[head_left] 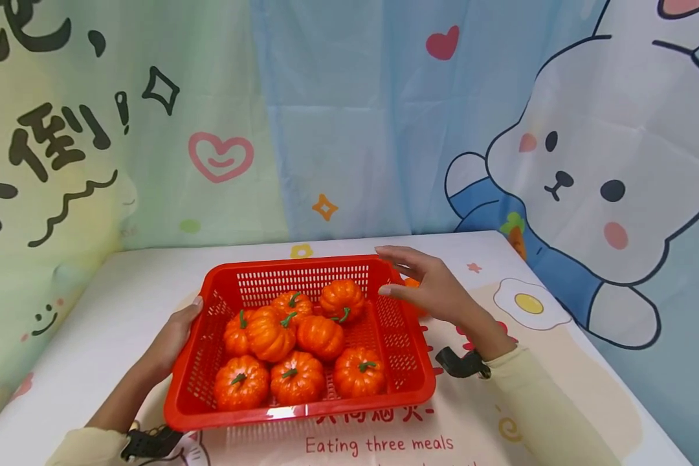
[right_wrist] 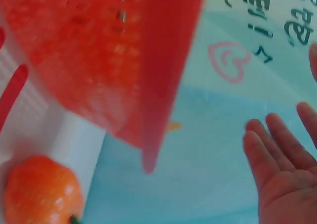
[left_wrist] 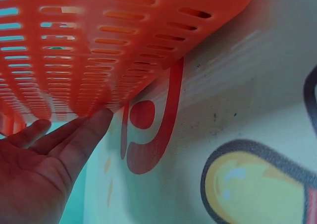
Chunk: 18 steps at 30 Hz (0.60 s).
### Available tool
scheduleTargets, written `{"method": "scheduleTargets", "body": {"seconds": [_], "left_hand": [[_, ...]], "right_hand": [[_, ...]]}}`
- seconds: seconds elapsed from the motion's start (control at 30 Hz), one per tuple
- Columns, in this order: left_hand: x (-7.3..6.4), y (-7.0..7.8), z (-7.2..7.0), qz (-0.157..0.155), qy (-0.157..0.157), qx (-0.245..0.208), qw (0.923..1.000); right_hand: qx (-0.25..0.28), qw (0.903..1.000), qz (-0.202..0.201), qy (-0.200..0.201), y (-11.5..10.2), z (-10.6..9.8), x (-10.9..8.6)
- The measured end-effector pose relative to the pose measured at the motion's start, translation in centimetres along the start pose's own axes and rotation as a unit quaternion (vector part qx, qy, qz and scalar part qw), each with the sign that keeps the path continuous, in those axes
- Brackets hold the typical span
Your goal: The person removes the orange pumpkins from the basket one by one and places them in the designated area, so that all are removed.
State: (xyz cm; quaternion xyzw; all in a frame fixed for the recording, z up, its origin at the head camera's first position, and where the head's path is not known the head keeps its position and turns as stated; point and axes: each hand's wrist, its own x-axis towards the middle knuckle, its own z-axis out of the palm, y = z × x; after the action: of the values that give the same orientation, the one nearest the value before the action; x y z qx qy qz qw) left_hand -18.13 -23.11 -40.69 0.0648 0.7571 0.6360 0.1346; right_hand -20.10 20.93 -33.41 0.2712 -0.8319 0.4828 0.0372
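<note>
A red plastic basket (head_left: 299, 414) with slotted walls holds several small orange pumpkins (head_left: 272, 334) with green stems. At its left side, my left hand (head_left: 177, 333) grips the rim, thumb tip at the top edge. The left wrist view shows that hand's fingers (left_wrist: 81, 140) reaching up against the basket's outer wall (left_wrist: 99, 40). My right hand (head_left: 428, 281) is raised by the back right corner, fingers extended and spread from the thumb. In the right wrist view this hand (right_wrist: 290, 179) is apart from the basket (right_wrist: 168, 60), with nothing in its grasp.
Another orange pumpkin (right_wrist: 42, 189) lies on the table outside the basket, just past its right side and partly hidden in the head view. A printed cloth (head_left: 378, 446) covers the table. Behind it hangs a curtain (head_left: 338, 129) with cartoon drawings.
</note>
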Motion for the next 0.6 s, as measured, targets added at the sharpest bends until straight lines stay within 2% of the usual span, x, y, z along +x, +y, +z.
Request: {"method": "scheduleTargets", "body": {"seconds": [0.17,0.37,0.6], "left_hand": [[-0.2,-0.2,-0.1,-0.005,0.002,0.001,1.0],[-0.4,-0.2,-0.3,-0.007,0.01,0.009,0.9999],[-0.1,0.0,0.0,0.001,-0.001,0.004,1.0]], "right_hand": [[-0.021,0.999,-0.04,-0.007,-1.3,0.9,1.3],[-0.02,0.9972,-0.058,-0.042,-2.6,1.6,2.5],[-0.003,0.9943,-0.078,-0.073,-3.3,3.1,3.8]]}}
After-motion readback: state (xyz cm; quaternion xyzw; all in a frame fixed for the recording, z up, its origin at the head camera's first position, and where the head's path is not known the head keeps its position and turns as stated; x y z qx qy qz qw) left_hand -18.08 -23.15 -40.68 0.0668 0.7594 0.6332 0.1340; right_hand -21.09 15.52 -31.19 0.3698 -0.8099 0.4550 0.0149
